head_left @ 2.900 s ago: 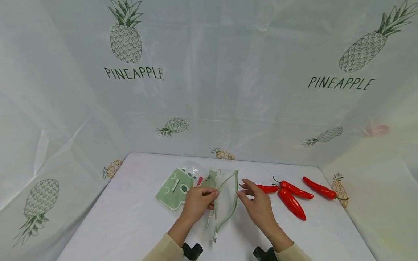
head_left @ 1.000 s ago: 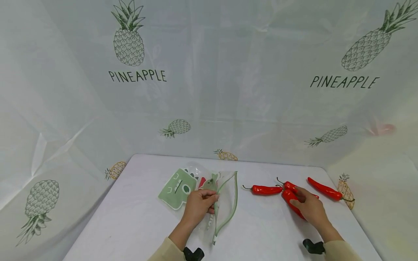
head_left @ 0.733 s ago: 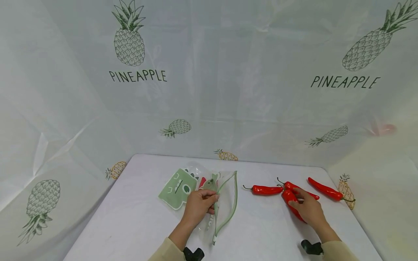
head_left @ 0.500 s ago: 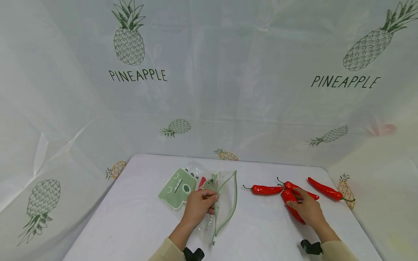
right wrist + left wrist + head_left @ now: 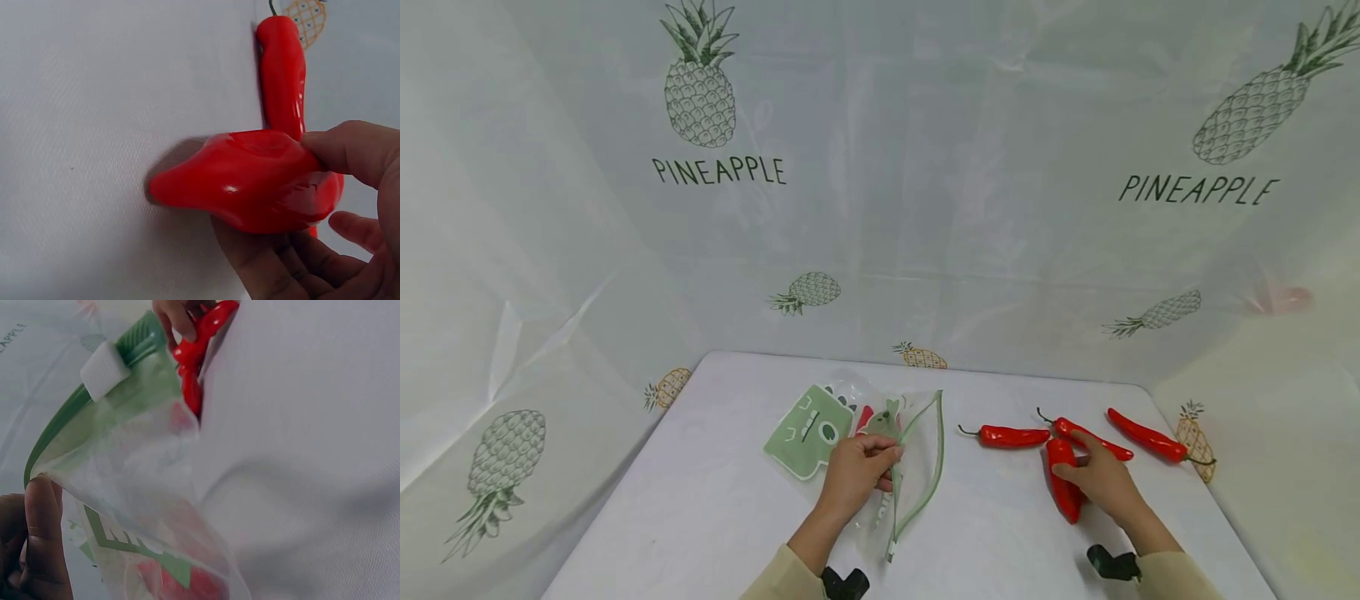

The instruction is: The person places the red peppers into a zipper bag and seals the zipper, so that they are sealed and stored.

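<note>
The left-hand grip (image 5: 855,471) pinches the green rim of the zip bag (image 5: 134,462) between thumb and fingers; the bag lies on the left half of the counter (image 5: 685,492), its two rims spread apart toward the right, with a white slider (image 5: 105,370) fitted on the zip strip. A green cartoon face (image 5: 808,433) shows at the left of the bag. The right-hand grip (image 5: 1103,477) grasps a red pepper (image 5: 1063,483), thumb on one side and fingers on the other; its tapered tip points toward the near edge of the counter. Whether this pepper bears on the counter cannot be told. A second pepper (image 5: 1013,437) lies between bag and right-hand grip. A third pepper (image 5: 1108,446) lies just behind the right-hand grip, partly covered by it. A fourth pepper (image 5: 1148,437) lies farthest right, near a pineapple-printed sheet (image 5: 910,225) that hangs behind the counter
</note>
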Tool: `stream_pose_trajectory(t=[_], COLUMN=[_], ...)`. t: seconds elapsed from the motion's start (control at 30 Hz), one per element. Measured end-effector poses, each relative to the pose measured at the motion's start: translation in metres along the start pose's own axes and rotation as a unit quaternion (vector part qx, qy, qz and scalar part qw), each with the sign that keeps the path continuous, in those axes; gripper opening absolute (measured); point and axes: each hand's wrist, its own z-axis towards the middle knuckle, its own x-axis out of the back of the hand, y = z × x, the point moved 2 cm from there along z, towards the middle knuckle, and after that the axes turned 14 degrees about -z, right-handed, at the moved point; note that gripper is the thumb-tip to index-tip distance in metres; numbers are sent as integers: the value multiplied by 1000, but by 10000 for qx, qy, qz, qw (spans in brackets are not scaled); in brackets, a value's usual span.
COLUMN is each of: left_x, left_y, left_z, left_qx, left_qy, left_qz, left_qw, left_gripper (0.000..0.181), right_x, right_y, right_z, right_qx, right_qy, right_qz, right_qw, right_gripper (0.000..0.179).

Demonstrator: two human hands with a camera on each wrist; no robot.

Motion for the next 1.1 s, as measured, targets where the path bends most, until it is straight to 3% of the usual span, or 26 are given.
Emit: stream_pose_trajectory(t=[0.3, 0.6, 1.1], left_x=[0, 1, -1], left_y=[1, 1, 6], left_z=[0, 0, -1], left_qx=[-50, -38, -20], left_qy=[-12, -8, 28], left_qz=[-42, -57, -72], left_qw=[10000, 10000, 10000], left_gripper=[23, 24, 24], right_x=[5, 3, 0], right_y=[-3, -9, -32], right_z=[-8, -14, -22], right_qx=[83, 94, 256], right_qy=[451, 982, 1098], right_qz=[121, 344, 681], right_qw=[9989, 9945, 9913], right_gripper=[85, 89, 89])
